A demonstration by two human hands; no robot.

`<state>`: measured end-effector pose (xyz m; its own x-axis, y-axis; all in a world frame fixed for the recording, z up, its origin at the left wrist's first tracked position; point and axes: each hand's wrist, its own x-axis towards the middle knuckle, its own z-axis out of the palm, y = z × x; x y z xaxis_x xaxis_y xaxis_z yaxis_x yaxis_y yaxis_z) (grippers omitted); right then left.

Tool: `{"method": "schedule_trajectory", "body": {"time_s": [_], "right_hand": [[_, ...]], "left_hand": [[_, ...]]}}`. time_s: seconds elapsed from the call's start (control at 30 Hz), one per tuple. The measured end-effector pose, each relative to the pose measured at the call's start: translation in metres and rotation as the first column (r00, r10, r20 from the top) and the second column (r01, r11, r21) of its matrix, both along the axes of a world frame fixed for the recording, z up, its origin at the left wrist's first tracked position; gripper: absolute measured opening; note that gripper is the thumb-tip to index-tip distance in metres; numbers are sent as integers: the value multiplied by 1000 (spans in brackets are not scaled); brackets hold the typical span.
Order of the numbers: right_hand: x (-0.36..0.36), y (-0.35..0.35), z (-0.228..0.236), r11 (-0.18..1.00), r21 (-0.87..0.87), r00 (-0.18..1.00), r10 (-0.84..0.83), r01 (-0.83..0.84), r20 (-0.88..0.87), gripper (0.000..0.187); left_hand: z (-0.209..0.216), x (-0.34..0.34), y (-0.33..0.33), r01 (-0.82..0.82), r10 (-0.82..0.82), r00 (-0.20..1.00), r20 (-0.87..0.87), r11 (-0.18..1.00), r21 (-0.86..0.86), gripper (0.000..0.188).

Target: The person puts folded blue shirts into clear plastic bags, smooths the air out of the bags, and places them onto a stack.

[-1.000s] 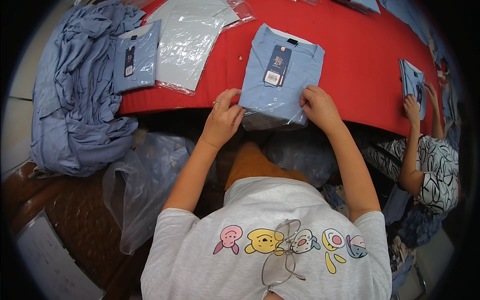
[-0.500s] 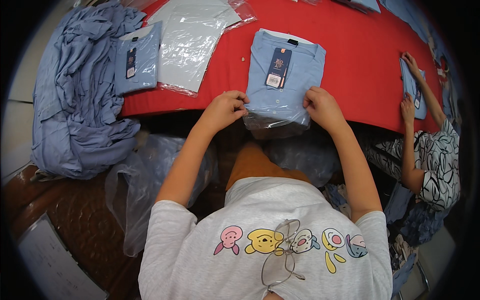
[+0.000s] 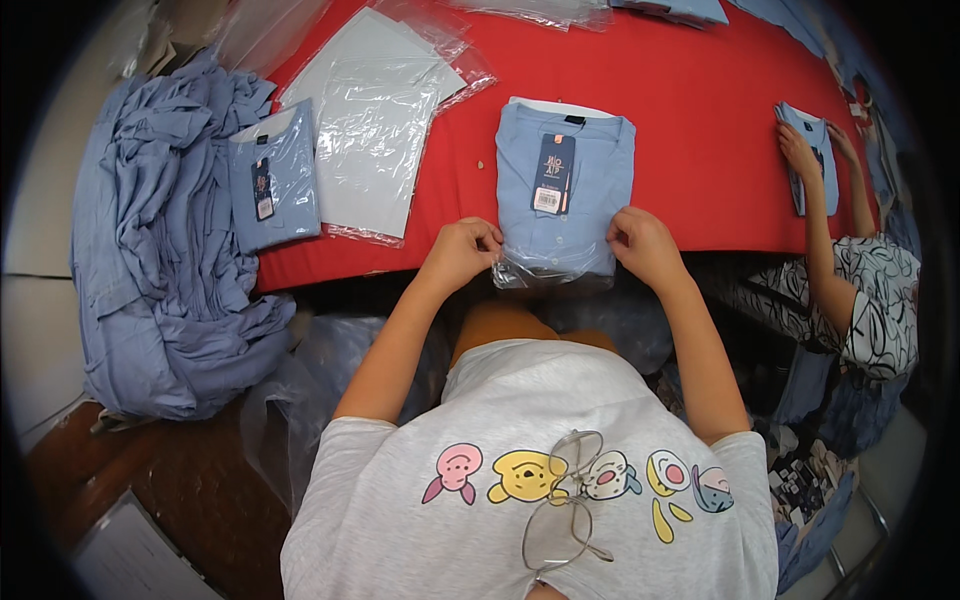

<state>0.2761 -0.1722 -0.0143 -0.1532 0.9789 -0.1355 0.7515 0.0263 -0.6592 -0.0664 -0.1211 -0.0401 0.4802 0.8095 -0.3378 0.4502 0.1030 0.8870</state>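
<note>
A folded light-blue shirt [image 3: 590,190] lies in front of me at the table's near edge, collar away from me. A dark-blue hang tag [image 3: 553,172] rests on its front. A clear plastic bag [image 3: 545,270] wraps the shirt's lower part, its crinkled end hanging slightly over the edge. My left hand [image 3: 462,253] pinches the bag at its lower left side, fingers closed. At the lower right side, my right hand [image 3: 645,243] is closed in a pinch on the bag too. How far up the bag reaches is hard to see.
On the red-covered table [image 3: 700,180], a bagged blue shirt [image 3: 290,190] lies left, beside grey-white boards in clear bags [image 3: 370,150]. A heap of blue shirts [image 3: 170,250] hangs at far left. At right, a co-worker's hands hold another folded shirt [image 3: 815,150].
The view has shifted, so the table sits lower in the picture. Less of the bag hangs past the table edge. Both my hands remain at its sides. The co-worker's hands have moved up their shirt.
</note>
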Motion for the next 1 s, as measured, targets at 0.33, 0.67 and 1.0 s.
{"method": "schedule_trajectory", "body": {"time_s": [0.33, 0.67, 1.0], "right_hand": [[-4, -1, 5, 999, 4, 997, -38, 37, 65, 9], [-8, -5, 8, 997, 49, 995, -64, 61, 71, 7], [-3, -3, 7, 999, 31, 995, -25, 22, 92, 9]], "left_hand": [[14, -7, 0, 195, -198, 980, -25, 975, -109, 11], [9, -11, 1, 385, -327, 923, -203, 782, 491, 10], [19, -2, 7, 193, -149, 981, -123, 746, 638, 14]]}}
